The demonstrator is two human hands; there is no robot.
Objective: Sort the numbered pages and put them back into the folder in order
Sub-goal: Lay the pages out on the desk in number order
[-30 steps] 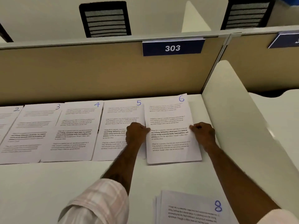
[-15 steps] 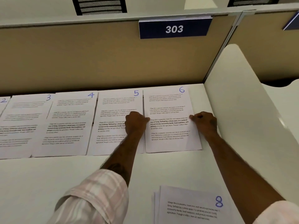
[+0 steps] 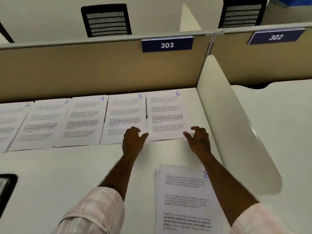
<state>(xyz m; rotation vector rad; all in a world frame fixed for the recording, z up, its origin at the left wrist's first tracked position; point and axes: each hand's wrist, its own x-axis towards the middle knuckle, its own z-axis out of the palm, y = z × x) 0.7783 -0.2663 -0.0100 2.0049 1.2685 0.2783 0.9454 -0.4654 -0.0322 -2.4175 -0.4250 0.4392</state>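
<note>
Page 6 (image 3: 166,115) | left hand (image 3: 133,141), right hand (image 3: 199,141) relaxed, empty, at near corners | page-8 stack (image 3: 185,200) beneath right forearm

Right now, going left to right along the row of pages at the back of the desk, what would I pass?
A page with blurred number → page 3 → page 4 → page 5 → page 6 → white side divider.

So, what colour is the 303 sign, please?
The sign is dark blue with white digits; head view.

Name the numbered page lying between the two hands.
The page marked 6, the rightmost one laid out; left hand and right hand flank its bottom corners.
</note>
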